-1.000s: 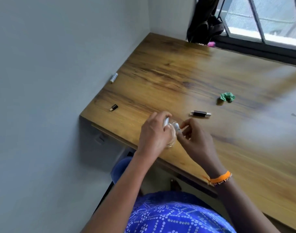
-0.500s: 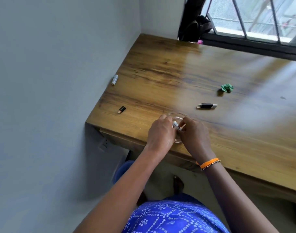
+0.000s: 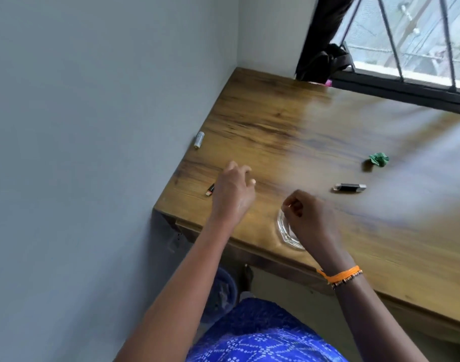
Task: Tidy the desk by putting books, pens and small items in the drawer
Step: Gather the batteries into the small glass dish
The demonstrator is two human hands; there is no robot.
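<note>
Clear glass dish (image 3: 289,232) sits under my curled, empty right hand (image 3: 311,220). My left hand (image 3: 233,190) hangs loosely spread beside a small black stick (image 3: 210,189).

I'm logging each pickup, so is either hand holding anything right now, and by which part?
The left hand holds nothing, reaching over the desk. The right hand is curled above the glass dish; whether it pinches something cannot be told.

One glass dish (image 3: 286,232), one battery (image 3: 199,139), two small black sticks (image 3: 350,187) (image 3: 211,189) and one green wad (image 3: 378,159) are seen.
</note>
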